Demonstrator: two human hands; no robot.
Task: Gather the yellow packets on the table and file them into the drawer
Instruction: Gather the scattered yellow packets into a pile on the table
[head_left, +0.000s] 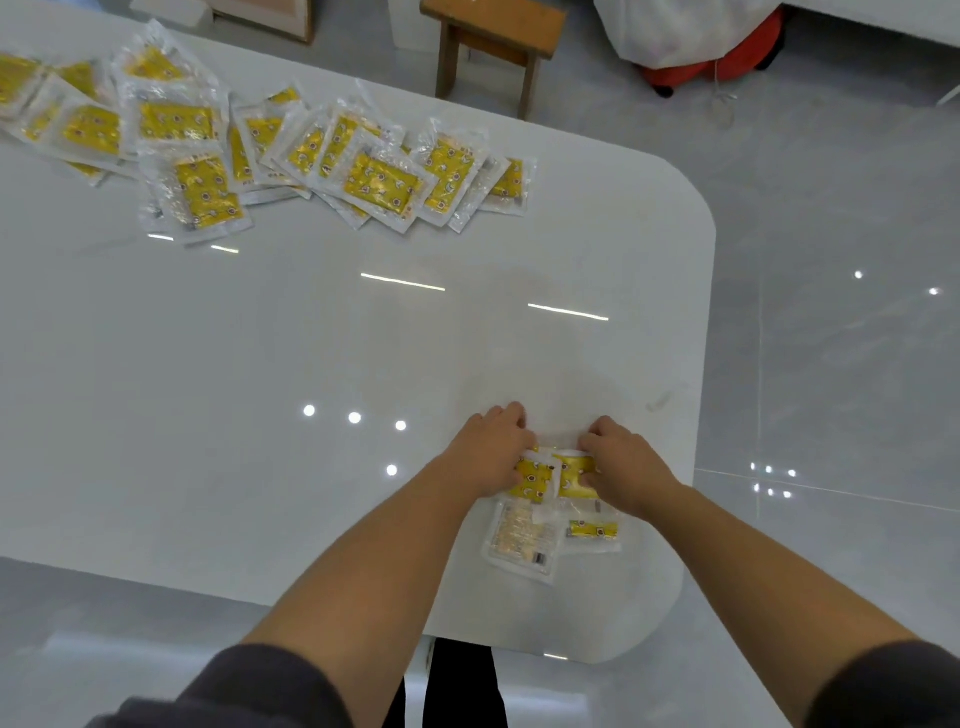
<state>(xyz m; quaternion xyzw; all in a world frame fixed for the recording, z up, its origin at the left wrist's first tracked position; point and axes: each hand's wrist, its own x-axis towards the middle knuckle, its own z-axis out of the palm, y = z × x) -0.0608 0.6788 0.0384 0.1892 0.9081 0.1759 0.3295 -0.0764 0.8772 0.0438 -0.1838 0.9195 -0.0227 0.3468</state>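
Several yellow packets in clear wrap lie spread in a loose heap (291, 150) across the far left of the white table (260, 364). Near the table's front right corner a small stack of packets (545, 478) lies under both hands. My left hand (488, 452) presses on the stack's left side, my right hand (623, 462) grips its right side. One packet lying face down (522, 535) and another yellow one (592, 530) stick out toward me from beneath the stack. No drawer is in view.
A wooden stool (493, 36) stands on the floor beyond the table's far edge. A red object under white plastic (711, 52) sits at the far right. Grey tiled floor (831, 338) surrounds the table's rounded right end.
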